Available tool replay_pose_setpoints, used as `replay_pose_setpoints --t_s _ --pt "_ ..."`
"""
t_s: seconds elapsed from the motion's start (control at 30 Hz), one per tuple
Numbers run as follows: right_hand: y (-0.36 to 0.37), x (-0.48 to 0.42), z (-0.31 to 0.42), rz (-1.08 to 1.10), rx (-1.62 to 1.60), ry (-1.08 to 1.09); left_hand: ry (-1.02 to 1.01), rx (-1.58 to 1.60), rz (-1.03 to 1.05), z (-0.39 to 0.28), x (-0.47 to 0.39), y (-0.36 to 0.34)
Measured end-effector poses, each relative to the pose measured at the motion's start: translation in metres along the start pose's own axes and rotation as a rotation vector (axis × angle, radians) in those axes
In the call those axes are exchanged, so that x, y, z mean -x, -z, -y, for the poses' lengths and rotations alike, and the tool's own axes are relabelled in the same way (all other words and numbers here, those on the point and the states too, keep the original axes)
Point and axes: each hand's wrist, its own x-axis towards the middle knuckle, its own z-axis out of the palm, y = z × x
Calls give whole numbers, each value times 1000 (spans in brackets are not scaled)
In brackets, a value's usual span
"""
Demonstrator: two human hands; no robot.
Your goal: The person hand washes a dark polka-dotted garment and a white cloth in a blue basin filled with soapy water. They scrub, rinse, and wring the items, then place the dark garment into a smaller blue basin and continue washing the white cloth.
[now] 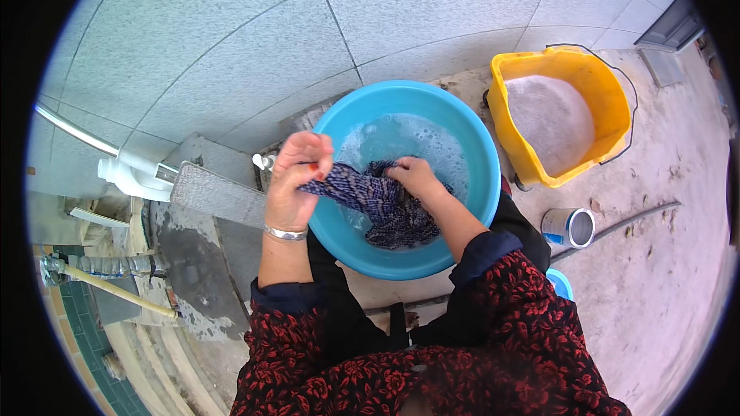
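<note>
In front of me stands a round blue plastic basin (485, 144) with soapy water (399, 127) in it. A dark, pale-patterned cloth (361, 190) lies partly in the water, bunched at the basin's near side. One end of it is pulled up over the left rim, pinched by my left hand (300, 173), which wears a silver bracelet on the wrist. My right hand (413, 179) grips the cloth near the middle of the basin, just above the suds. The lower folds are wet and hide part of the basin floor.
A yellow mop bucket (613, 110) of foamy water stands to the right. Near it are a metal can (569, 228) and a dark hose (636, 221). On the left are a white plastic jug (136, 179), a grey board (217, 193) and a white pump top (263, 162). A tiled wall (231, 40) rises behind.
</note>
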Motion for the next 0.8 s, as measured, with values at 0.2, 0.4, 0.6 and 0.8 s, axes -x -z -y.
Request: replay_pose_setpoints --t_s 0.2,0.4,0.6,0.8 --pt "69 47 47 -273 -786 2 -104 61 -598 -23 15 60" --pt "102 91 10 -77 589 -33 8 102 -903 -21 31 107" --pt "80 103 19 -188 785 144 208 -2 -733 -6 22 87" --pt "40 65 31 -215 662 320 206 -26 -621 -13 20 76"
